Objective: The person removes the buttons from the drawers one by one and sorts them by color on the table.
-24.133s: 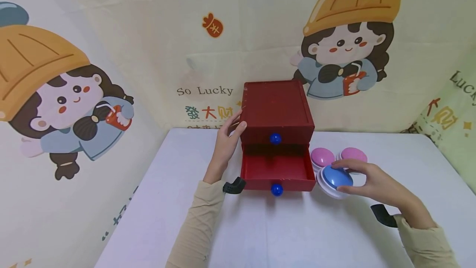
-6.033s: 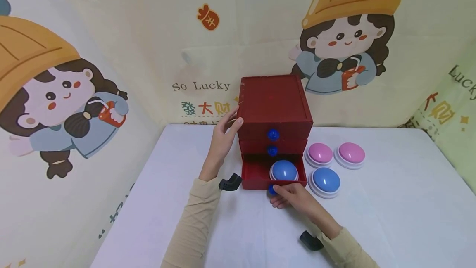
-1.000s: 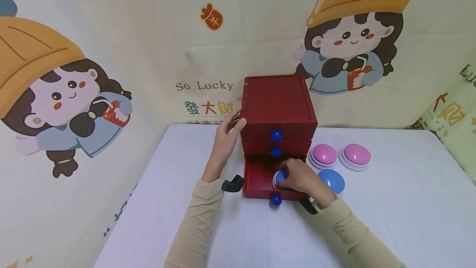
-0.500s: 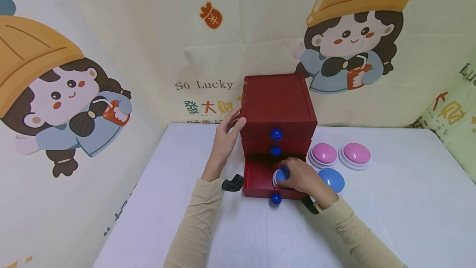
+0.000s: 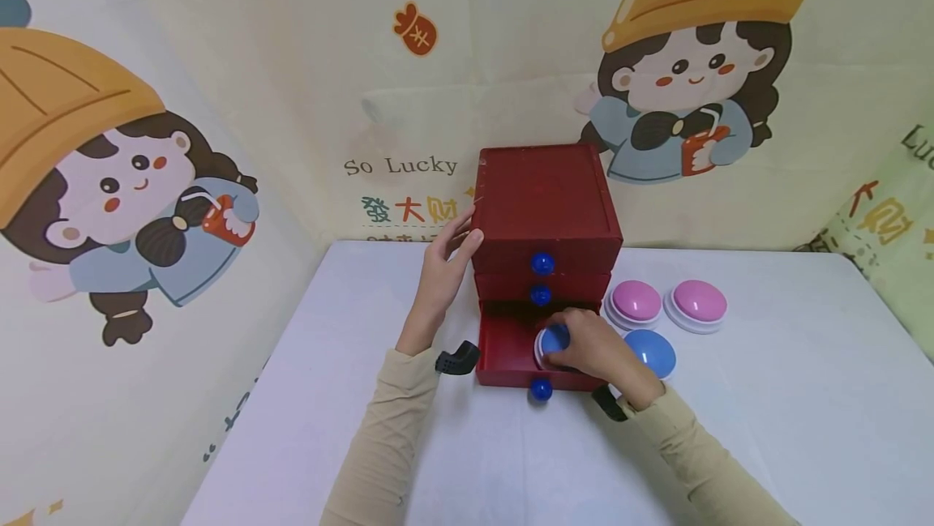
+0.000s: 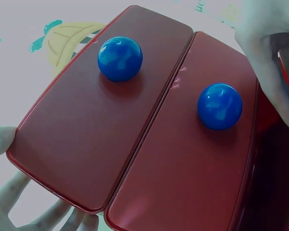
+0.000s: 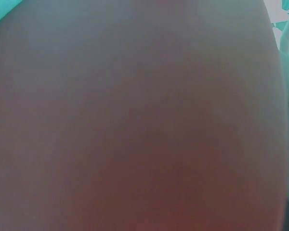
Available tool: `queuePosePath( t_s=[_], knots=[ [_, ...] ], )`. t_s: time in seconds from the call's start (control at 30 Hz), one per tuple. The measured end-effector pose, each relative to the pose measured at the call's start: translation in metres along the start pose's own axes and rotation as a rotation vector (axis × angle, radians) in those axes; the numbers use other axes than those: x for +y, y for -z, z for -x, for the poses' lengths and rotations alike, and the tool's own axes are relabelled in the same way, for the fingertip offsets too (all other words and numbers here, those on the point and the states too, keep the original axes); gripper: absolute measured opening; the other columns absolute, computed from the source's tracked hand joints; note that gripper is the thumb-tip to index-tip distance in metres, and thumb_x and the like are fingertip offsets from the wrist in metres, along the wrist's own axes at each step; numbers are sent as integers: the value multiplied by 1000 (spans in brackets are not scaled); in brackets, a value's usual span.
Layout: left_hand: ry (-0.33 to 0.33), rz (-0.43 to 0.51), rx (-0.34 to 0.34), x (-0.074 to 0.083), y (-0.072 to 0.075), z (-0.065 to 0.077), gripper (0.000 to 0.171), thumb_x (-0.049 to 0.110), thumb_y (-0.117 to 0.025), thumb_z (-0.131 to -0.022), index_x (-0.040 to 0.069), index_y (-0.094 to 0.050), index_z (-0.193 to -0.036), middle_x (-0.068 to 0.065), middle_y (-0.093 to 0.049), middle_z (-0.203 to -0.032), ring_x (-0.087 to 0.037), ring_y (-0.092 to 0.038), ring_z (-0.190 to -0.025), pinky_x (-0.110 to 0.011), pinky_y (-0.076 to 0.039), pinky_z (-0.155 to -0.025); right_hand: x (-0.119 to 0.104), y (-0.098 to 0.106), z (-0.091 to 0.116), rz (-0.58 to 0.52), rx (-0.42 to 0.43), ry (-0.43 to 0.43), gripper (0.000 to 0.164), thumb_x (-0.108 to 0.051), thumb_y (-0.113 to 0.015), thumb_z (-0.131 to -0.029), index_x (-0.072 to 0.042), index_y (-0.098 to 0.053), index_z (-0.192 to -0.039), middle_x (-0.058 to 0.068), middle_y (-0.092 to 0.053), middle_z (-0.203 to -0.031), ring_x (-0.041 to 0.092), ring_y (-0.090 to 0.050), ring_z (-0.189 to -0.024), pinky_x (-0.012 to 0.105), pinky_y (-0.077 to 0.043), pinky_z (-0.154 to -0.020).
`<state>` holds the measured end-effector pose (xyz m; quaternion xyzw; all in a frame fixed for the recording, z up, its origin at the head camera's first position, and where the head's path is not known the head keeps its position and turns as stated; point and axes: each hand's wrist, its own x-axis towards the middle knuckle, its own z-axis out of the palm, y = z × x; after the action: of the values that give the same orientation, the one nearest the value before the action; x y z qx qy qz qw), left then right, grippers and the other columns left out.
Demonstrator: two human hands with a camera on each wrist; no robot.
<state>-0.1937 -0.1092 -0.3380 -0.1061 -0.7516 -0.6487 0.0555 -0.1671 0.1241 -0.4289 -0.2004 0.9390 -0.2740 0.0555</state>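
Observation:
A small red drawer cabinet (image 5: 543,194) with round blue knobs stands against the back cloth. Its bottom drawer (image 5: 503,348) is pulled out; the two drawers above are closed. My left hand (image 5: 438,275) rests against the cabinet's left side, its thumb by the front edge and its fingers (image 6: 50,216) along the side. Inside the bottom drawer, at its right, sits a blue dome push button (image 5: 554,338) with a white base. My right hand (image 5: 591,344) grips that button from above and covers its right part. In the right wrist view a blurred surface fills nearly everything.
Two pink dome buttons, the nearer pink button (image 5: 637,301) and the farther pink button (image 5: 700,301), lie right of the cabinet. Another blue button (image 5: 653,352) lies in front of them, partly behind my right wrist. The white table (image 5: 467,461) extends to the front.
Earlier the middle drawer stood open and my right hand held a blue button outside. Later that hand was at the bottom drawer's knob; now it is on the button inside. The last second shows almost no movement.

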Motion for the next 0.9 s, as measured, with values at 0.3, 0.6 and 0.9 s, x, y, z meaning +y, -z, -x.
queuePosePath(
  t_s=[0.3, 0.6, 0.9],
  knots=[
    [5, -4, 4, 0, -1, 0, 51, 23, -56, -101, 14, -45, -150, -12, -52, -144, -26, -48, -131, -52, -40, -109, 1, 3, 3, -26, 59, 46, 43, -20, -87, -74, -1, -72, -109, 13, -71, -105, 29, -65, -97, 45, -57, -83],
    [13, -3, 1, 1, -1, 0, 51, 24, -56, -101, 15, -45, -150, -12, -52, -144, -26, -48, -131, -53, -40, -108, 0, 11, 9, -100, 91, 72, 47, -21, -85, -76, 2, -70, -115, 15, -69, -112, 33, -63, -103, 47, -58, -83],
    [8, -7, 2, 0, -1, 1, 50, 23, -56, -102, 15, -45, -150, -12, -51, -144, -26, -47, -131, -52, -39, -108, -1, 21, 20, -131, 116, 61, 51, -22, -83, -79, 2, -68, -121, 18, -67, -121, 37, -62, -110, 50, -57, -85]
  ],
)
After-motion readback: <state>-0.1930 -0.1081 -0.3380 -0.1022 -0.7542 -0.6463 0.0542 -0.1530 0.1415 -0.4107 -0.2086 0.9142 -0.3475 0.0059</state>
